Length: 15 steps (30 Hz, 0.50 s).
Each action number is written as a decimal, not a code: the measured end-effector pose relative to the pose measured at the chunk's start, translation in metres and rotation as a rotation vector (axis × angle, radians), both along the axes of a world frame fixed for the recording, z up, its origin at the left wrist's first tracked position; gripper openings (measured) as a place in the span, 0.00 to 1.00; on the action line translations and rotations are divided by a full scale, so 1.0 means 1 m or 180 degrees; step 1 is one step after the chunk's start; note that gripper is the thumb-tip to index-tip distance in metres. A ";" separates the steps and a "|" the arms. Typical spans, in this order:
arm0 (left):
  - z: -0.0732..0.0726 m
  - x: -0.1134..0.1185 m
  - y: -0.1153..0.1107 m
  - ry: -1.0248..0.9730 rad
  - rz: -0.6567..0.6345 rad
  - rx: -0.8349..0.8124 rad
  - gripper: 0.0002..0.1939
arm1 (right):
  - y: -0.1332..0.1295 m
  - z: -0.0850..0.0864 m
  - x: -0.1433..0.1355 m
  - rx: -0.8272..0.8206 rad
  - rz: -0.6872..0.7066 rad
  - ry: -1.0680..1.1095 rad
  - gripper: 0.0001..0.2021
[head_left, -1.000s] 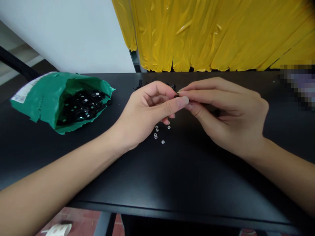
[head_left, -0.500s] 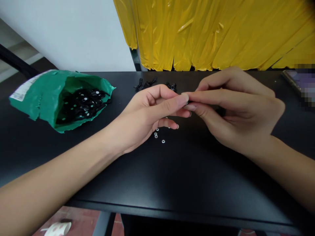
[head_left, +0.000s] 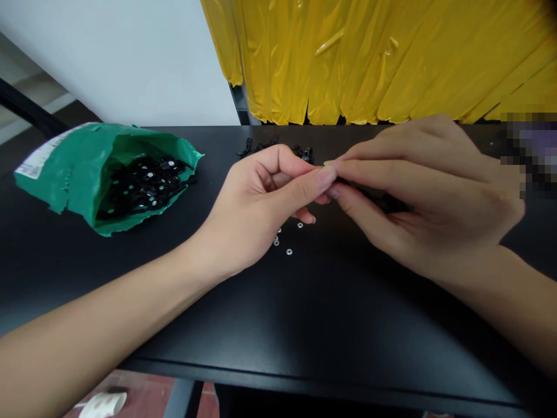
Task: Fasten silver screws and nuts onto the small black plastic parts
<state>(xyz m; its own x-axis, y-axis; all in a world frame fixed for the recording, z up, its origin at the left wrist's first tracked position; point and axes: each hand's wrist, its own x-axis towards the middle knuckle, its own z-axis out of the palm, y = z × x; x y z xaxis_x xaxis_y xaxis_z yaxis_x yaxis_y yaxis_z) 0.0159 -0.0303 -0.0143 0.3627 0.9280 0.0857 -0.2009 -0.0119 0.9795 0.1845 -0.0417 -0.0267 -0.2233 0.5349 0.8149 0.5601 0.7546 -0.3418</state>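
My left hand [head_left: 265, 203] and my right hand [head_left: 426, 191] meet fingertip to fingertip above the black table [head_left: 296, 325]. The left thumb and forefinger pinch together, and the right thumb and fingers close at the same spot. Whatever sits between them is hidden by the fingertips. Below my left fingers lie several small silver rings [head_left: 289, 252] on the tabletop. Behind my hands, small black plastic parts [head_left: 303, 153] rest in loose clusters near the table's back edge.
To the left, a torn green bag [head_left: 78, 174] lies on its side, its mouth showing many black parts [head_left: 150, 183] with silvery round spots. Yellow plastic sheeting [head_left: 369, 58] and a white panel [head_left: 165, 64] stand behind the table. A blurred-out object [head_left: 537, 148] sits at the far right.
My right hand has shifted slightly right and its knuckles have spread, while the fingertips stay joined. My left fingers have curled in a little, uncovering another silver ring.
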 end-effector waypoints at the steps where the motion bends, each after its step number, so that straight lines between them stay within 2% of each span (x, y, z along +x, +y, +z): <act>1: 0.000 0.000 0.000 0.0008 0.0015 0.0034 0.11 | -0.001 0.000 0.000 -0.0002 -0.0014 0.0005 0.11; 10: 0.004 0.003 -0.005 -0.0024 0.0266 0.0007 0.11 | -0.006 0.000 0.007 0.0078 -0.0116 0.0015 0.09; 15: 0.004 0.006 -0.006 -0.0169 0.0276 -0.0301 0.12 | -0.006 0.000 0.020 0.0529 -0.0272 -0.0199 0.07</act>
